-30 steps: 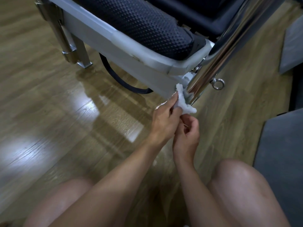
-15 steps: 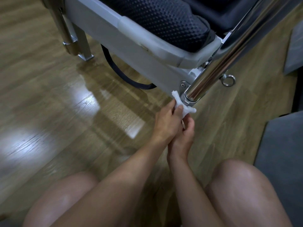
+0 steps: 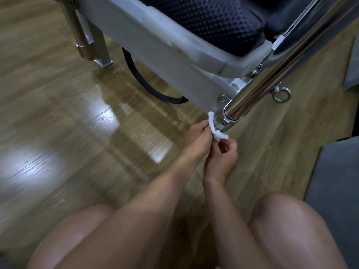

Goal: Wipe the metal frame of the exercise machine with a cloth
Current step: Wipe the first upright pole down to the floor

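white cloth (image 3: 215, 133) against the metal frame (image 3: 252, 90)

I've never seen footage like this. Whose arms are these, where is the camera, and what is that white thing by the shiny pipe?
There is no robot here. A person wears a camera on the head, so the single picture looks down past their own knees. The left hand grips a small white cloth and holds it against the lower corner of the exercise machine's grey metal frame, where a shiny tube joins it. The right hand seems to pinch the cloth's lower end. Above sits a black padded cushion, and a metal ring sticks out beside the tube. The machine stands on a wooden floor.
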`<action>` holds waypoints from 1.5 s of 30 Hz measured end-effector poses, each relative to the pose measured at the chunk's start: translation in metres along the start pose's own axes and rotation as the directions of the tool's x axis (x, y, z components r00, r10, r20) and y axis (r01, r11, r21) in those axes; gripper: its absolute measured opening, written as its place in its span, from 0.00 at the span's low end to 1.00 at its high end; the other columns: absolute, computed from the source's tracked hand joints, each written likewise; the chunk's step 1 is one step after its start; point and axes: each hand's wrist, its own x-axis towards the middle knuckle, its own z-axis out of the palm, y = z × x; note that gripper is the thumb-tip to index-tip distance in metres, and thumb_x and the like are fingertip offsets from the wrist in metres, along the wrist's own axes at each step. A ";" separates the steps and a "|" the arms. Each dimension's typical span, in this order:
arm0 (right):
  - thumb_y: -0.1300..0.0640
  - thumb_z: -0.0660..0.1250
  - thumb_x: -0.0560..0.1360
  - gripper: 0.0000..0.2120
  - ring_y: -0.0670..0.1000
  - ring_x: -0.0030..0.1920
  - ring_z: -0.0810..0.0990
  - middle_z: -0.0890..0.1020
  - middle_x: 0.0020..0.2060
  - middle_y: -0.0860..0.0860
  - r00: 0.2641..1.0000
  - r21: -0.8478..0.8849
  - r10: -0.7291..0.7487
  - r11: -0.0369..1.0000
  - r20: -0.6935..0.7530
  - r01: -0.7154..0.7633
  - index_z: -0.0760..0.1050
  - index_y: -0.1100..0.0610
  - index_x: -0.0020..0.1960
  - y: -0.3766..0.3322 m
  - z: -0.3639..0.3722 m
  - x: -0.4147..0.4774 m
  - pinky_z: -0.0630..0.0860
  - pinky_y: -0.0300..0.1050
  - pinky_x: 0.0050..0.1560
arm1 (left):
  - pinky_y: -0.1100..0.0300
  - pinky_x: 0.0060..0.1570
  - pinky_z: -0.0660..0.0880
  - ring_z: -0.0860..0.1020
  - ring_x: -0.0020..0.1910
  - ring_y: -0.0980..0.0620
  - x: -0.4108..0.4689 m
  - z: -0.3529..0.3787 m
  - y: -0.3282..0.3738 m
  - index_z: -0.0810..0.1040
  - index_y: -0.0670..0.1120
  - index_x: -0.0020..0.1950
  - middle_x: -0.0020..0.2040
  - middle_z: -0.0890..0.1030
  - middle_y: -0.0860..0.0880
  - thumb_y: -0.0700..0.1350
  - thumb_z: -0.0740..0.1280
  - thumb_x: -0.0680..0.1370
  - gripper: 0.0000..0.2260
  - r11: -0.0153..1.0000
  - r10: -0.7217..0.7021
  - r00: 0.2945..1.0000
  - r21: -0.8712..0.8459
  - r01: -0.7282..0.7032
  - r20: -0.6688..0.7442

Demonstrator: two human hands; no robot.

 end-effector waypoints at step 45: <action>0.65 0.65 0.77 0.14 0.54 0.48 0.84 0.83 0.39 0.49 0.955 -0.091 0.295 0.952 0.032 -0.291 0.78 0.48 0.40 0.075 0.004 0.043 0.80 0.56 0.56 | 0.57 0.53 0.71 0.78 0.59 0.41 0.025 -0.008 -0.067 0.72 0.49 0.73 0.60 0.81 0.42 0.43 0.64 0.80 0.20 0.795 0.091 0.987 0.587 -0.152 0.131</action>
